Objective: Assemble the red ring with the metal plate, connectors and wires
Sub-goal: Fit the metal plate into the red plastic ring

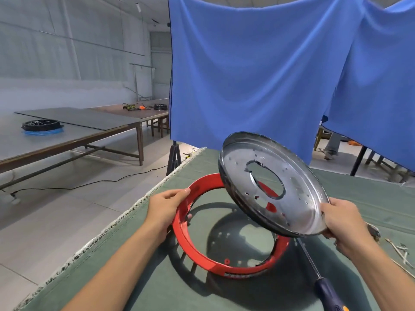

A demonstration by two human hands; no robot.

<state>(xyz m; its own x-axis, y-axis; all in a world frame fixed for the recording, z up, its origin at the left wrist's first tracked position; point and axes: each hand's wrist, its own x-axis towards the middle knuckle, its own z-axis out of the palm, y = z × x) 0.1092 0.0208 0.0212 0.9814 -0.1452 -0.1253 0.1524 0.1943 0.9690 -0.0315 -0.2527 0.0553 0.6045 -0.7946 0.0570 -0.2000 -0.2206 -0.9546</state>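
Note:
The red ring [197, 254] is lifted off the green cloth and casts a shadow below it. My left hand [167, 206] grips its left rim, thumb on top. A round metal plate [296, 189] with a large central hole and several small holes is held tilted above the ring's right side. My right hand [339, 221] holds the plate by its lower right edge. Part of the ring shows through the plate's hole. Thin pale wires [402, 252] lie on the cloth to the far right.
A screwdriver [323, 281] with a dark handle lies on the green cloth-covered table [157, 277] below my right hand. Blue curtains [258, 75] hang behind the table. At left, long tables [74, 135] carry a black ring on a blue one [41, 127].

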